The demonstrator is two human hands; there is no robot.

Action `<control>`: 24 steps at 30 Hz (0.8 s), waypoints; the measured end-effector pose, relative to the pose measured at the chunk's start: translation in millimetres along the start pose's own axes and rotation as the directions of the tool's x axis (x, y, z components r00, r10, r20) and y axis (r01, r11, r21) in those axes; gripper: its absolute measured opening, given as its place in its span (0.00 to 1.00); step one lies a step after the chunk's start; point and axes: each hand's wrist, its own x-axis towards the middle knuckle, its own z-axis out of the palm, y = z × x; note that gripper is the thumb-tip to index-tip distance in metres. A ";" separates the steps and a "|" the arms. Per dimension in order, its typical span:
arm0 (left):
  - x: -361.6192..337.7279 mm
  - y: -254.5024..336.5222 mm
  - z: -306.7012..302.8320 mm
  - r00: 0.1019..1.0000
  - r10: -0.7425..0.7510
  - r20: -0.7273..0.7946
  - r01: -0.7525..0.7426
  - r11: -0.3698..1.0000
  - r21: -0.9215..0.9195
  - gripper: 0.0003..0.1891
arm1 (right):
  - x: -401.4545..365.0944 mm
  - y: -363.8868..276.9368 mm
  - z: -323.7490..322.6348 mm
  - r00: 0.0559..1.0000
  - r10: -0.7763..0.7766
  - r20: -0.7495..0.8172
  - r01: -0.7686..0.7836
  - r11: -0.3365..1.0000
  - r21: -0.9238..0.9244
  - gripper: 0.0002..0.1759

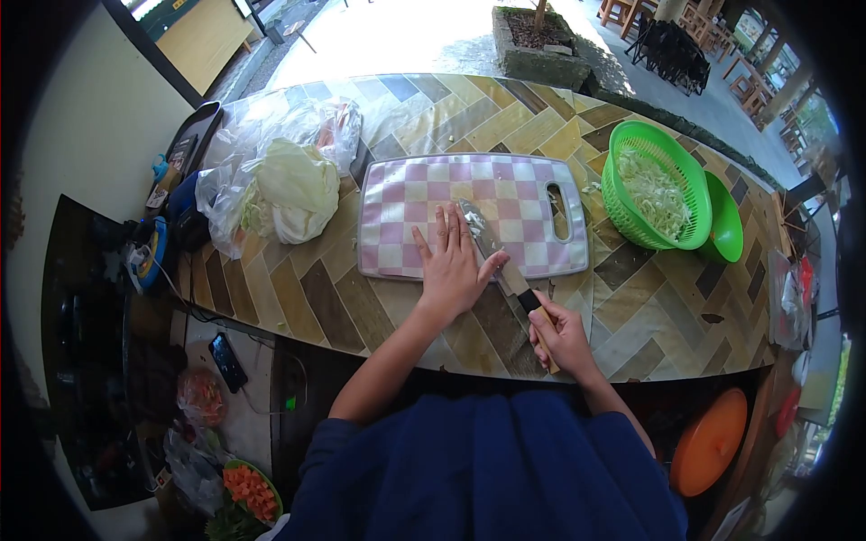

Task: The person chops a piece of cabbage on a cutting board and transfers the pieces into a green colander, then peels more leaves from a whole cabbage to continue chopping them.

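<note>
A pink and white checkered cutting board (419,194) lies on the patterned table. My right hand (560,332) is wrapped round the wooden handle of a knife (490,242), whose blade rests flat over the board with small white bits on it. My left hand (454,268) lies with its fingers spread on the board, beside the blade, its thumb at the blade near the handle. Left of the board, a pale green cabbage (295,191) sits on clear plastic bags. Shredded cabbage (656,194) fills part of a green basket (696,221) right of the board.
The table (361,311) has a curved front edge close to my body. Behind the basket is a second green bowl (726,221). A black tray (192,144) stands at the far left. Below are a phone (227,362), a bowl of orange pieces (251,491) and an orange lid (709,442).
</note>
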 end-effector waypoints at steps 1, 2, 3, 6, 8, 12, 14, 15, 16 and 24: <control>0.8 2.1 0.5 1.000 -0.004 0.003 0.004 1.000 -0.014 0.51 | -0.3 0.2 -0.3 1.000 0.008 0.010 -0.008 0.999 0.032 0.28; 1.2 3.4 0.6 1.000 -0.005 0.016 0.005 1.000 -0.022 0.50 | -0.9 0.4 -0.8 1.000 0.016 0.019 -0.017 0.998 0.065 0.28; 1.5 4.6 -1.8 1.000 -0.006 0.029 0.006 1.000 -0.028 0.49 | -1.6 0.6 -1.5 0.999 0.023 0.028 -0.026 0.995 0.099 0.28; 3.1 5.7 -3.0 1.000 0.005 0.014 -0.004 0.999 -0.053 0.48 | -1.7 -1.4 -4.9 0.996 0.071 0.060 -0.083 0.973 0.216 0.28; 5.3 6.8 -4.4 1.000 0.012 -0.012 -0.013 0.997 -0.079 0.48 | -1.7 -2.0 -8.0 0.992 0.095 0.085 -0.116 0.953 0.279 0.27; 15.2 11.7 -23.0 0.998 0.013 -0.059 -0.018 0.995 -0.098 0.44 | -4.5 -11.4 -18.8 0.986 0.119 0.121 -0.156 0.914 0.375 0.26; 23.3 14.5 -32.5 0.995 0.020 -0.097 -0.033 0.990 -0.137 0.42 | -8.4 -20.6 -27.4 0.987 0.110 0.114 -0.147 0.908 0.392 0.26; 27.9 16.4 -37.0 0.992 0.026 -0.124 -0.048 0.982 -0.180 0.42 | -11.2 -25.6 -32.5 0.988 0.105 0.110 -0.141 0.905 0.400 0.26; 32.8 19.0 -40.5 0.988 0.031 -0.151 -0.065 0.972 -0.224 0.42 | -14.4 -30.0 -38.7 0.991 0.086 0.102 -0.121 0.907 0.405 0.26; 77.5 83.0 -45.2 0.956 0.164 -0.243 -0.259 0.860 -0.440 0.35 | -65.2 -89.2 -116.3 0.978 -0.155 -0.141 0.177 0.971 0.160 0.25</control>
